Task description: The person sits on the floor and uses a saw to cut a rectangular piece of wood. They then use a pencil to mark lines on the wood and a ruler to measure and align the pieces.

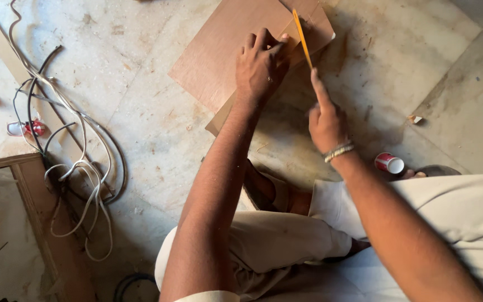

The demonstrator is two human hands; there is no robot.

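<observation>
Pressing down on a brown plywood board point(225, 56) lying on the dusty stone floor point(141, 112), the left hand point(261, 67) is spreading its fingers flat; beside it, the right hand point(325, 120) is gripping a yellow pencil point(302, 38). Cables point(79, 162) are trailing well left of the board.

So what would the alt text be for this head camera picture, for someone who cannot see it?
Seen from above, a crouching person's left hand presses on a brown plywood sheet lying on a dusty stone floor, while the right hand holds a yellow pencil to it. Tangled cables lie at left; a small red and white cup lies at right.
</observation>
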